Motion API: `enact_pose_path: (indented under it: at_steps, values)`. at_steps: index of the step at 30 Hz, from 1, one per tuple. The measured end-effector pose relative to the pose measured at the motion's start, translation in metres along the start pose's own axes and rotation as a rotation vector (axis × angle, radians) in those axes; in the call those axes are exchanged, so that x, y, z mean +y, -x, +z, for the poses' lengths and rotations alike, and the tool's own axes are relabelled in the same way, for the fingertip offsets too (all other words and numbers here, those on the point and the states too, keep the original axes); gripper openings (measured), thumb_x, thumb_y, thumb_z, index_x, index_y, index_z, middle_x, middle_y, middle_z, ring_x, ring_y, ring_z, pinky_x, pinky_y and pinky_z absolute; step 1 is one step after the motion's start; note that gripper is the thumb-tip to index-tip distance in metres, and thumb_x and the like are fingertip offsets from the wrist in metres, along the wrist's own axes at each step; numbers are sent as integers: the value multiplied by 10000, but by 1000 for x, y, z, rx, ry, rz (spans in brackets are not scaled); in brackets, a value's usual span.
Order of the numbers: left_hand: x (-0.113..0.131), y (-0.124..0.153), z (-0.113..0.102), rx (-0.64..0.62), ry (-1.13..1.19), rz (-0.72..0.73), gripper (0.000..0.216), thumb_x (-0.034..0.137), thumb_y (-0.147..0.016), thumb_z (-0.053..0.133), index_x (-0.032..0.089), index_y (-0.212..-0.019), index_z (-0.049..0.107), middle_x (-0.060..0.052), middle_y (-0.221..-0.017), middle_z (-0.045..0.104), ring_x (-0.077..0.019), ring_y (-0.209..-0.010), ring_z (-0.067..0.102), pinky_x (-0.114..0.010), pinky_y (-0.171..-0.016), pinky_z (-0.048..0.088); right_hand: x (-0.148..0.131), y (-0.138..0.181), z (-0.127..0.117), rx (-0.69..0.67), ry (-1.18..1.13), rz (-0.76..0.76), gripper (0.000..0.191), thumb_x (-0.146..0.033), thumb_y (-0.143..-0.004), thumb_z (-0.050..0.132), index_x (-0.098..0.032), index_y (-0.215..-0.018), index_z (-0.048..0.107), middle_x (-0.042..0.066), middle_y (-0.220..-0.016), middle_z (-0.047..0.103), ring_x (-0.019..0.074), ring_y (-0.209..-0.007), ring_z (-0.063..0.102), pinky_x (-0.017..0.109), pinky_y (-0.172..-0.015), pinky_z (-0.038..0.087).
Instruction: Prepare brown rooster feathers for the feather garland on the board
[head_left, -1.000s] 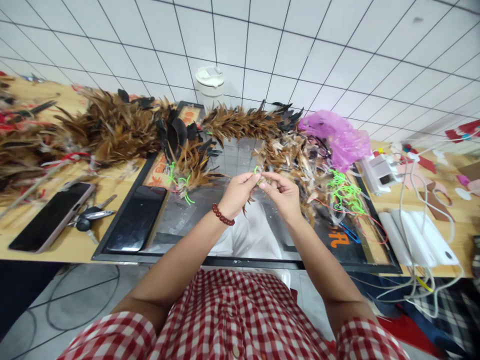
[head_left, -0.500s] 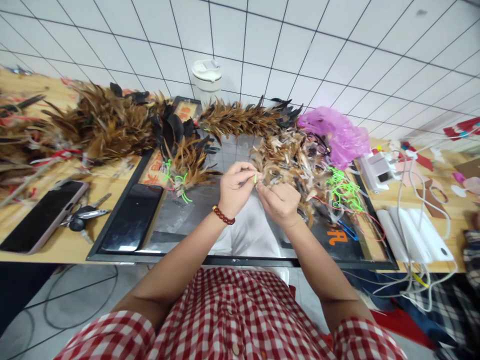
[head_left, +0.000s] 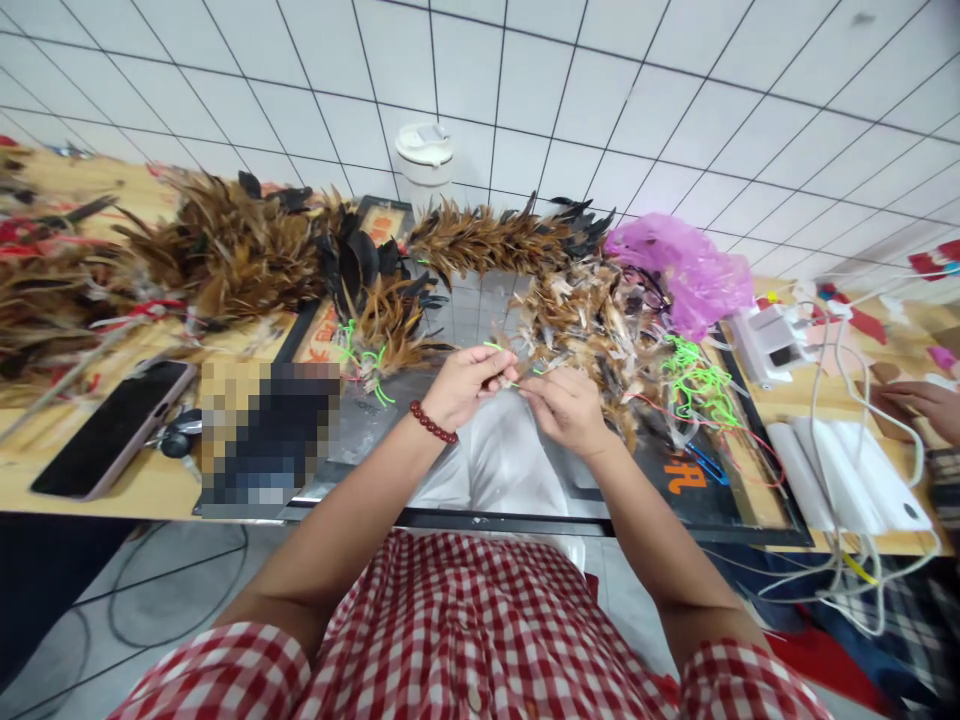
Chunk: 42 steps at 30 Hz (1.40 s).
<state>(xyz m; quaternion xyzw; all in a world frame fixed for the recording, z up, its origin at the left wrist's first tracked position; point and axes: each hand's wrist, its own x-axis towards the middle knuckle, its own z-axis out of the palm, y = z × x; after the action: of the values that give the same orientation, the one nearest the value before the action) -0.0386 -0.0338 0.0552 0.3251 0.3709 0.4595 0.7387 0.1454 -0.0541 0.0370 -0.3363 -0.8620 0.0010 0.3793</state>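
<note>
At left, a phone point(head_left: 112, 430) is laid below brown feathers point(head_left: 225, 250). At upper centre, a white cup point(head_left: 425, 165) is covered by its lid, contents hidden. At centre, green string point(head_left: 493, 346) is pinched by closed fingertips of left hand point(head_left: 465, 385) and right hand point(head_left: 568, 408), since drawn slightly apart. Another person's hand point(head_left: 926, 402) has appeared at far right.

- From my remote seat, this looks like a craft workshop.
- I see feather bundles point(head_left: 232, 250) and green ties point(head_left: 697, 385) along a wooden worktable point(head_left: 154, 503).
- A co-worker's hand point(head_left: 930, 402) shows farther right.
</note>
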Motion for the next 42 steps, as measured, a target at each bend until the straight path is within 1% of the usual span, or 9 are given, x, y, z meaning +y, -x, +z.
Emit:
enact_pose_path:
  at_steps: [4,9,17,22,26,30,35,39,42]
  values:
    - [-1,-1,-10,-28,-26,-62,317,354,-601,817,99,-674,643,-9,-598,585,-6,-433,407,-141,-372,194,5,1,1,-32,-23,93,137,-222,-907,526,-194,-936,657,56,-816,662,160,-757,569,295,-728,418]
    - [-1,0,-14,-88,-246,-121,312,362,-620,795,94,-581,640,-19,-555,583,-12,-418,398,-155,-370,226,8,-10,-8,-169,111,50,171,-226,-929,475,-199,-956,642,65,-886,664,176,-830,572,319,-740,386]
    - [-9,0,-15,-23,-298,-188,323,262,-571,820,106,-816,678,-51,-598,667,-45,-419,488,-151,-385,300,11,-29,-15,-263,150,-69,178,-194,-940,432,-194,-987,604,75,-1043,656,188,-933,561,337,-778,360]
    - [-14,5,-12,-50,-373,-160,259,292,-574,813,103,-666,661,-54,-566,653,-58,-425,485,-170,-385,306,12,-34,-8,-265,77,-15,161,-229,-939,453,-197,-936,610,76,-1036,653,186,-928,569,342,-809,369]
    - [-15,7,-11,44,-278,-77,278,348,-607,794,112,-649,654,-26,-573,631,-32,-428,437,-165,-396,272,11,-31,-3,-86,-158,272,204,-299,-934,473,-188,-1063,587,103,-1074,619,170,-864,580,313,-763,432]
    - [-14,7,-9,84,-181,-14,298,379,-620,788,118,-668,653,-20,-594,627,-27,-436,425,-171,-403,260,3,-25,-1,-140,-406,408,226,-379,-889,556,-205,-1017,623,58,-926,647,150,-747,583,293,-708,460]
    - [-16,6,-9,68,-185,-42,291,365,-612,792,111,-691,677,-43,-655,658,-26,-443,424,-172,-398,241,-3,-20,3,-89,-349,443,205,-349,-879,571,-201,-749,628,13,-690,611,137,-662,550,276,-659,418]
    - [-18,3,-14,70,-116,-71,294,295,-546,831,113,-739,705,-22,-604,625,-31,-453,435,-163,-400,246,-3,-18,1,-107,-371,377,182,-323,-897,536,-206,-778,610,25,-735,616,146,-704,556,290,-690,432]
    - [-18,1,-15,76,-1,-90,283,240,-514,844,108,-717,698,-1,-567,581,-23,-450,424,-155,-395,236,-4,-15,4,-153,-424,326,147,-354,-844,618,-212,-810,598,25,-769,619,148,-712,557,297,-703,450]
